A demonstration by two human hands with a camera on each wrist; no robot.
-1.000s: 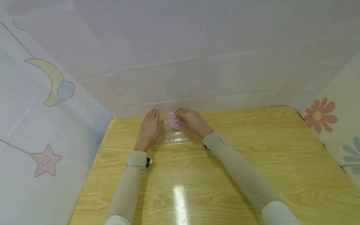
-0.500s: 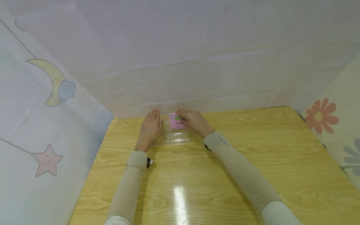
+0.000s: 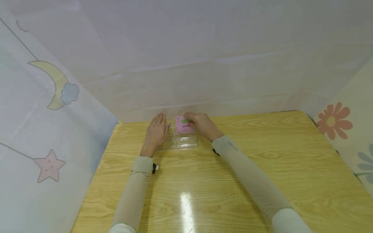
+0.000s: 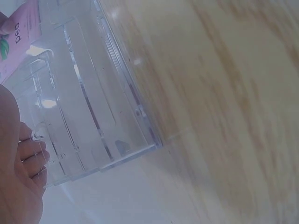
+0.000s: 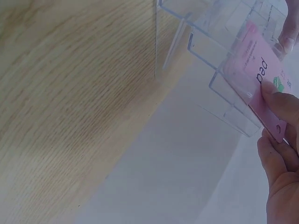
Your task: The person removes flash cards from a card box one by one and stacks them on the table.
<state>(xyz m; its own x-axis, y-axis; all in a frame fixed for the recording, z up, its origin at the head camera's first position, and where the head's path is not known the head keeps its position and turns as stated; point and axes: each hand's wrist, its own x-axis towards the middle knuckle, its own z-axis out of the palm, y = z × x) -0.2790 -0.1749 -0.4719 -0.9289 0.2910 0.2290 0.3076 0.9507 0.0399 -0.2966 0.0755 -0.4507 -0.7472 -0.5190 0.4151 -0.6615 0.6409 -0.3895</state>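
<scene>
left hand (image 3: 156, 131): gripping left edge of clear stand (image 3: 186, 141) | right hand (image 3: 204, 127): thumb and fingers pinching pink card (image 3: 183, 128), reads "pea" | hands apart | card: stand's far right corner, can't tell if seated | stand: table's (image 3: 256, 145) far edge, nearer far left corner
</scene>
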